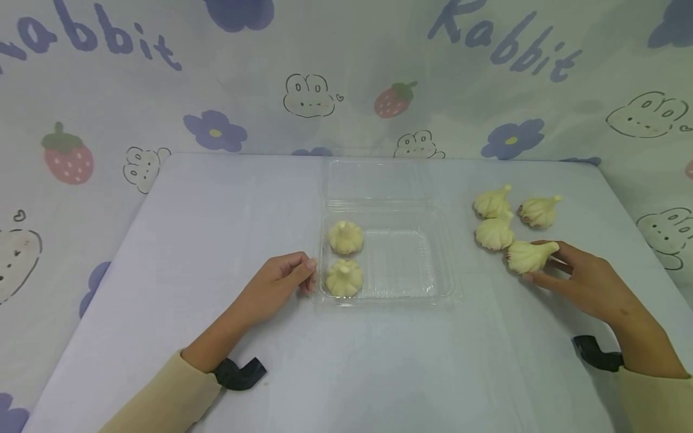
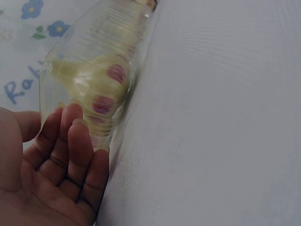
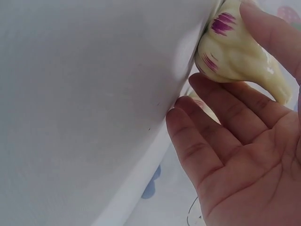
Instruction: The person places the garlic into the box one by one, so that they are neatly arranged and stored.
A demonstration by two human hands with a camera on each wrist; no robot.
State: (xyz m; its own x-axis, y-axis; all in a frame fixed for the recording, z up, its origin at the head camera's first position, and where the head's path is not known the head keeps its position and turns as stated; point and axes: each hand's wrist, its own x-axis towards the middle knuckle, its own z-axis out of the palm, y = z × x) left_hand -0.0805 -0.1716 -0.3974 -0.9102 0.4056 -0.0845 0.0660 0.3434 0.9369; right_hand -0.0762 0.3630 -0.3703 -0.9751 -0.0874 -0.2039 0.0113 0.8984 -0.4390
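A clear plastic container (image 1: 397, 294) lies with its lid folded back, two pale garlic bulbs standing upright along its left side: a rear bulb (image 1: 345, 238) and a front bulb (image 1: 344, 279). My left hand (image 1: 276, 285) pinches the container's left rim between thumb and fingers. In the left wrist view, a purple-marked bulb (image 2: 101, 84) shows through the wall beside the fingertips. Over on the right, my right hand (image 1: 587, 279) holds another garlic bulb (image 1: 527, 257) on its side, thumb on the near side and fingers behind, stem toward the palm.
Three more garlic bulbs lie just beyond my right hand: one at the back (image 1: 491, 203), another in front (image 1: 494, 233) touching it, a third (image 1: 539, 211) to the right. The clear lid (image 1: 379, 179) reaches toward the printed backdrop (image 1: 346, 54) behind the white table (image 1: 379, 373).
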